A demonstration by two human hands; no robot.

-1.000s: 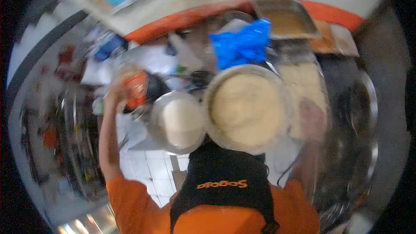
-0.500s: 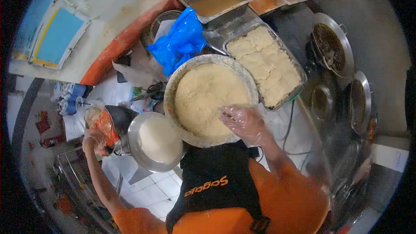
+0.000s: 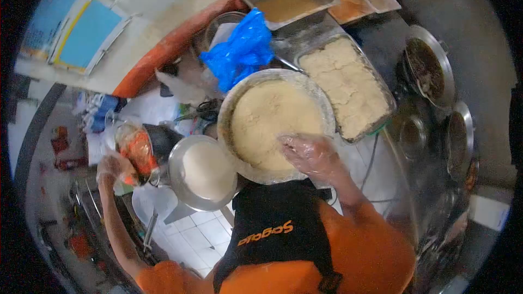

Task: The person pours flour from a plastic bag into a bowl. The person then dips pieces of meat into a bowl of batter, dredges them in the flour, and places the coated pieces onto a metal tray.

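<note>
Though the grip of the left hand (image 3: 111, 167) and half-curled right hand (image 3: 309, 153) cannot be told, slick-looking orange pieces (image 3: 139, 152) are probably best cupped underneath.

Super bright blue bag (image 3: 237, 54) up top centre, pale yellow powder (image 3: 272, 117) mid-frame, orange-red food (image 3: 139, 152) at left. Bottom's got a black apron (image 3: 272, 209) with orange lettering (image 3: 265, 232), orange sleeve (image 3: 370, 239), white gridded tiles (image 3: 204, 231). Upper left: light blue sheet (image 3: 90, 32), yellow edge.
</note>
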